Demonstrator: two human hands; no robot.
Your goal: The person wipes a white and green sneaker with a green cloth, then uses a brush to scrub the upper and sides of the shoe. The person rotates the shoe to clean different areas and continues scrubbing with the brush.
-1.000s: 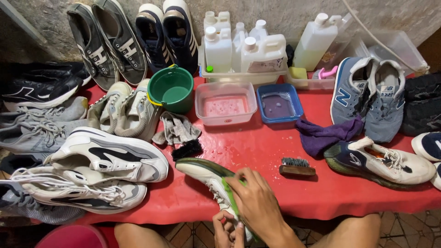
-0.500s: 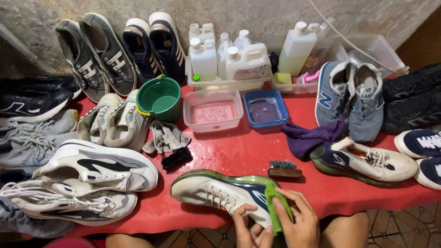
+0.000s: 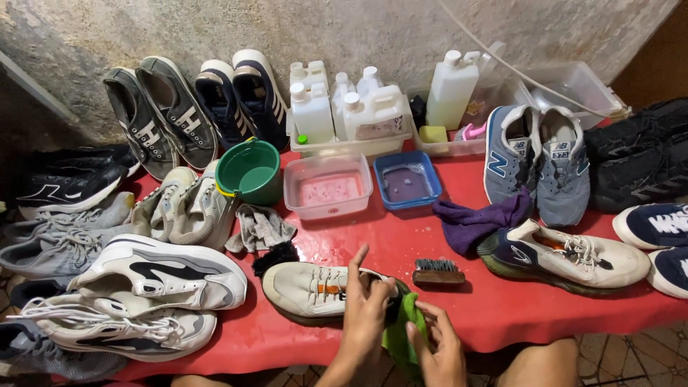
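Red cloth covers the surface (image 3: 502,301) under my hands, crowded with shoes. I judge this the wiping step: my left hand (image 3: 367,308) lies flat-fingered over the heel opening of the white lace-up sneaker (image 3: 308,290), steadying it, index finger raised. My right hand (image 3: 438,351) pinches the green wiping cloth (image 3: 401,326) just beside that heel. Next, I'd press the cloth onto the heel. Beyond my right hand lies a wooden bristle brush (image 3: 437,272).
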